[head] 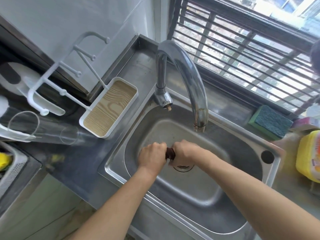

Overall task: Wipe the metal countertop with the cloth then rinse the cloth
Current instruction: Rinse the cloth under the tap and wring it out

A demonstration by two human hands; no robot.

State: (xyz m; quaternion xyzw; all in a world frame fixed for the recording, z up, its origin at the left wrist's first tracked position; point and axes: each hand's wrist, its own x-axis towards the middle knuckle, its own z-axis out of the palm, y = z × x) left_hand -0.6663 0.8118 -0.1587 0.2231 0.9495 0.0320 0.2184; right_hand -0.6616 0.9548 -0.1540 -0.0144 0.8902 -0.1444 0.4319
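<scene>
Over the middle of the steel sink [245, 153], both my hands grip a dark brown cloth [170, 153] twisted into a tight roll. My left hand [152, 156] holds its left end and my right hand [186, 151] holds its right end, fists close together just above the drain [183, 168]. Only a short piece of cloth shows between them. The curved chrome faucet [190, 77] arches above, its spout ending behind my hands; no water stream is visible. The metal countertop [138, 66] runs round the sink.
A white tray with a wood-grain base [109, 108] and a white peg rack [69, 70] stand left of the sink. A clear glass [43, 129] lies further left. A green-blue sponge [271, 121] and a yellow tub [310, 155] sit at the right.
</scene>
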